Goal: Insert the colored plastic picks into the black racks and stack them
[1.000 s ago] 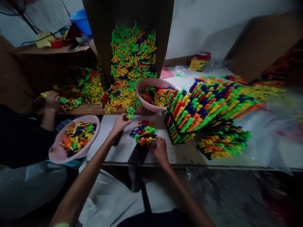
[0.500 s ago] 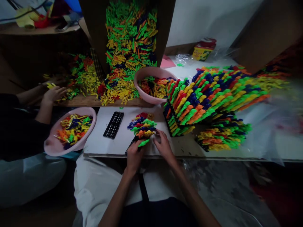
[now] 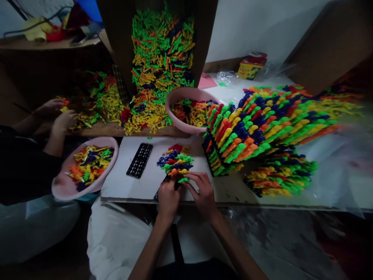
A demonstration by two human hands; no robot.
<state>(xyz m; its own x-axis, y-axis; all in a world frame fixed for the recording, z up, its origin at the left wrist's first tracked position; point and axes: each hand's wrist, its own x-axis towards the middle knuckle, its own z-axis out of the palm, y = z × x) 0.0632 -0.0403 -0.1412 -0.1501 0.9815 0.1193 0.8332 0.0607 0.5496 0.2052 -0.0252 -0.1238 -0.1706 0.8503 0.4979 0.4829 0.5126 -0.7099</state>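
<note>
Near the table's front edge, my left hand (image 3: 169, 197) is closed on a black perforated tray (image 3: 156, 195), most of which it hides. Small plastic figures (image 3: 176, 162) in green, orange, yellow, blue and red stand in that tray in rows. With thumb and forefinger, my right hand (image 3: 202, 191) pinches a green plastic figure (image 3: 183, 180) at the near side of the rows. Its lower end is hidden behind my fingers. Loose blue figures (image 3: 166, 159) lie just beyond the tray. A second black perforated tray (image 3: 140, 160) lies flat to the left.
Trays packed with upright figures (image 3: 247, 128) stand on the right. A pink basin (image 3: 186, 126) is behind my hands, another pink basin (image 3: 65, 190) on the left. Loose figures (image 3: 163, 70) heap at the back. A co-worker's hands (image 3: 62, 118) hold small pieces at far left.
My right hand has come in toward the left hand and now pinches the green figure. My left hand has shifted slightly, lower in view. The co-worker's hands have moved a little.
</note>
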